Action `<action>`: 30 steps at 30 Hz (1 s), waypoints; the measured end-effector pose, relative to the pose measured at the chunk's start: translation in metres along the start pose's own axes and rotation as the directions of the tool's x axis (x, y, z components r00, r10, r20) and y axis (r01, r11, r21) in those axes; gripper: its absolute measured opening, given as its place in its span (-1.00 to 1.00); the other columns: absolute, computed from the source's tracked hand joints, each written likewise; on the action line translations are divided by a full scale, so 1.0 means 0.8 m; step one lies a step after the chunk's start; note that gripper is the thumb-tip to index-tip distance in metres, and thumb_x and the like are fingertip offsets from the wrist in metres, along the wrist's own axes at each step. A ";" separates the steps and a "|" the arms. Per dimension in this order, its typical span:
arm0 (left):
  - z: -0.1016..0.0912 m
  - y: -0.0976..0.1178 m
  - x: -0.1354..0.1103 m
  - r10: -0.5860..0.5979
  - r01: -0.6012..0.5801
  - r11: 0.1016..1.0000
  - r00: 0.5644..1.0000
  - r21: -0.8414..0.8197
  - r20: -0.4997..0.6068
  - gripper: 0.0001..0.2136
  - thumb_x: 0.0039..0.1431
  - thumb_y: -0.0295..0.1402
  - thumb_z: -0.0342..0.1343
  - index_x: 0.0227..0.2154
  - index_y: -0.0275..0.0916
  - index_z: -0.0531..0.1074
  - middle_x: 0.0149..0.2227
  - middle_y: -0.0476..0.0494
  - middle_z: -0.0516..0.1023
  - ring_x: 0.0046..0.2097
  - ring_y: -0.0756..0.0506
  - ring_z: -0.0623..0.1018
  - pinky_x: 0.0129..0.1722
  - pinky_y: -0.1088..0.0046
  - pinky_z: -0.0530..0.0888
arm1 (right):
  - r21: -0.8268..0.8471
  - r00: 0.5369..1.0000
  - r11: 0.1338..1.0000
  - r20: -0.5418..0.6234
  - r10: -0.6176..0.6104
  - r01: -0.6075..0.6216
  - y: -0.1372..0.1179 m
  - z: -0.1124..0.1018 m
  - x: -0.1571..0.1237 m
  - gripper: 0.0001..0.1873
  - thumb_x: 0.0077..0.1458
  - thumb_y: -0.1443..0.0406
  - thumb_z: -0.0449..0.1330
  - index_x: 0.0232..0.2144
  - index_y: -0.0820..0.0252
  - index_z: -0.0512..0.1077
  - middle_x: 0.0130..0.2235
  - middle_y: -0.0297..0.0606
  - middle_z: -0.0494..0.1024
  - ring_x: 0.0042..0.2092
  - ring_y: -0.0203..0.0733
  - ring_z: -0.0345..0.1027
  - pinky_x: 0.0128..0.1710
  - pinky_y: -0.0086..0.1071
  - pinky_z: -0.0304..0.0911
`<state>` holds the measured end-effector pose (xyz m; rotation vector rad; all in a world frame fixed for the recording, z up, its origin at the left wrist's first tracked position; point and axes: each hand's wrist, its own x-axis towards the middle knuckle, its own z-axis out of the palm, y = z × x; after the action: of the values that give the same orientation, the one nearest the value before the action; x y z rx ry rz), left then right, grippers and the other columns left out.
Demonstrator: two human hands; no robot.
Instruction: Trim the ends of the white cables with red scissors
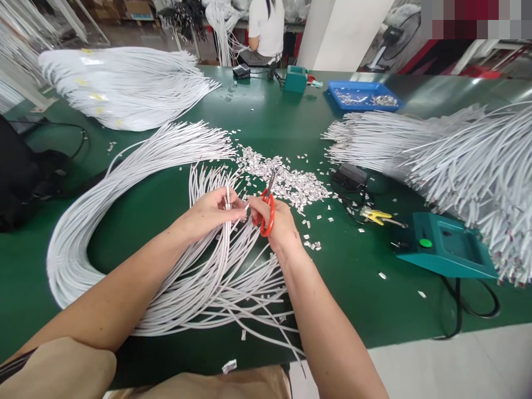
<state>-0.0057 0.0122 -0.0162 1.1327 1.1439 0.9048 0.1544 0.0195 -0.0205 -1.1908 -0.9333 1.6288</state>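
Observation:
My left hand (216, 209) is closed around a few white cables (225, 249), whose ends rise above the fingers. Right beside it, my right hand (274, 216) holds red-handled scissors (268, 213) in the palm, blades pointing away from me. The right thumb and fingertips meet close to the left fingertips at a small pale piece; I cannot tell exactly what it is. Below both hands more loose white cables fan out over the green table (349, 310). A long curved bundle of white cables (78, 233) loops round on the left.
Small silvery scraps (291, 180) lie heaped beyond my hands. More cable bundles lie at the back left (133, 83) and right (469, 144). On the right are a teal device (449, 244) and a yellow clip (376, 216). A blue tray (361, 88) stands behind; a person (266, 30) sits beyond.

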 end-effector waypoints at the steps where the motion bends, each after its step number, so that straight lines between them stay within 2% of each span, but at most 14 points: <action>1: 0.002 0.001 0.000 0.004 -0.004 1.000 1.000 -0.011 0.000 -0.67 -0.05 -0.38 0.31 -0.44 -0.20 0.19 -0.32 0.04 0.50 -0.36 0.03 0.50 -0.34 0.47 0.35 | 0.051 0.999 0.998 0.029 0.023 -0.025 0.000 -0.001 0.000 -0.67 -0.15 0.12 0.34 -0.67 0.20 0.36 -0.63 -0.43 0.32 -0.55 -0.36 0.14 -0.48 -0.40 0.08; 3: 0.004 0.004 -0.001 -0.002 0.002 1.000 1.000 -0.029 -0.005 -0.68 -0.05 -0.38 0.31 -0.44 -0.21 0.18 -0.28 0.01 0.51 -0.32 0.00 0.53 -0.33 0.46 0.36 | 0.091 0.999 0.995 0.038 0.026 -0.030 -0.001 -0.003 0.002 -0.66 -0.13 0.09 0.31 -0.66 0.21 0.38 -0.59 -0.39 0.36 -0.53 -0.33 0.19 -0.46 -0.39 0.11; 4: 0.003 0.005 -0.001 -0.007 0.006 0.999 1.000 -0.034 -0.015 -0.67 -0.05 -0.37 0.31 -0.45 -0.21 0.18 -0.27 0.00 0.52 -0.31 -0.01 0.55 -0.33 0.46 0.37 | 0.054 1.000 0.999 0.015 0.003 -0.004 -0.003 -0.006 0.002 -0.66 -0.10 0.08 0.29 -0.64 0.21 0.40 -0.57 -0.37 0.38 -0.52 -0.33 0.19 -0.45 -0.39 0.12; 6: 0.000 0.005 -0.001 -0.008 0.007 0.999 0.999 -0.042 -0.045 -0.65 -0.06 -0.38 0.31 -0.47 -0.21 0.16 -0.26 -0.01 0.52 -0.31 -0.01 0.54 -0.34 0.46 0.36 | -0.137 0.997 0.989 -0.046 -0.068 0.062 -0.005 -0.011 0.004 -0.68 -0.06 0.07 0.25 -0.58 0.21 0.44 -0.53 -0.38 0.40 -0.51 -0.34 0.16 -0.45 -0.39 0.09; 7: -0.001 0.004 0.000 -0.002 0.000 0.999 0.998 -0.040 -0.060 -0.65 -0.07 -0.38 0.32 -0.47 -0.21 0.16 -0.26 0.00 0.52 -0.32 0.01 0.53 -0.35 0.47 0.35 | -0.278 0.993 0.957 -0.061 -0.104 0.084 -0.007 -0.014 0.004 -0.71 -0.05 0.09 0.24 -0.56 0.20 0.46 -0.53 -0.39 0.40 -0.50 -0.34 0.14 -0.44 -0.39 0.08; 8: -0.003 0.003 0.000 0.005 -0.007 0.999 0.997 -0.033 -0.075 -0.65 -0.08 -0.38 0.33 -0.48 -0.21 0.16 -0.27 0.00 0.52 -0.34 0.02 0.51 -0.37 0.48 0.35 | -0.427 0.989 0.899 -0.063 -0.132 0.093 -0.007 -0.016 0.004 -0.73 -0.05 0.10 0.23 -0.54 0.20 0.46 -0.53 -0.40 0.39 -0.49 -0.33 0.14 -0.44 -0.39 0.07; 10: -0.005 0.001 0.001 0.014 -0.015 1.000 0.994 -0.011 -0.104 -0.65 -0.10 -0.37 0.34 -0.48 -0.21 0.18 -0.28 0.00 0.52 -0.37 0.04 0.47 -0.39 0.49 0.34 | -0.678 0.986 0.729 -0.035 -0.163 0.096 -0.007 -0.020 0.004 -0.76 -0.03 0.13 0.21 -0.54 0.18 0.45 -0.55 -0.39 0.37 -0.48 -0.30 0.15 -0.43 -0.39 0.06; 13: -0.006 0.001 0.002 0.026 -0.021 0.999 0.988 0.032 -0.151 -0.65 -0.14 -0.33 0.35 -0.48 -0.21 0.22 -0.31 -0.01 0.52 -0.38 0.02 0.46 -0.38 0.46 0.36 | -0.860 0.988 0.499 0.038 -0.153 0.110 -0.005 -0.021 0.004 -0.74 0.01 0.15 0.17 -0.60 0.17 0.36 -0.53 -0.35 0.38 -0.48 -0.29 0.13 -0.45 -0.39 0.04; 17: -0.004 0.003 0.002 0.059 -0.038 0.992 0.981 0.118 -0.186 -0.66 -0.15 -0.32 0.35 -0.50 -0.21 0.23 -0.35 -0.02 0.53 -0.31 -0.03 0.49 -0.32 0.43 0.38 | -0.923 0.984 0.353 0.106 -0.142 0.150 -0.003 -0.017 0.002 -0.72 0.04 0.15 0.14 -0.61 0.16 0.30 -0.50 -0.31 0.42 -0.48 -0.29 0.14 -0.47 -0.40 0.01; 22: -0.002 0.001 0.004 0.091 -0.056 0.982 0.978 0.181 -0.190 -0.67 -0.14 -0.37 0.33 -0.50 -0.19 0.21 -0.40 0.03 0.51 -0.33 -0.02 0.47 -0.29 0.41 0.38 | -0.965 0.972 0.206 0.123 -0.201 0.165 -0.006 -0.011 -0.005 -0.74 0.07 0.19 0.07 -0.59 0.16 0.32 -0.46 -0.24 0.47 -0.41 -0.23 0.27 -0.42 -0.39 0.04; 30: 0.002 0.002 0.003 0.084 -0.051 0.986 0.973 0.158 -0.213 -0.69 -0.14 -0.38 0.33 -0.50 -0.20 0.24 -0.41 0.03 0.53 -0.37 0.00 0.46 -0.38 0.47 0.36 | -0.985 0.982 0.115 0.108 -0.153 0.126 -0.003 -0.003 -0.008 -0.71 0.16 0.19 0.02 -0.45 0.18 0.45 -0.33 -0.14 0.56 -0.27 -0.12 0.43 -0.35 -0.36 0.15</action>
<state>-0.0035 0.0143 -0.0149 1.2237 1.3802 1.0285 0.1581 0.0146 -0.0170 -1.8606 -2.2549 0.5872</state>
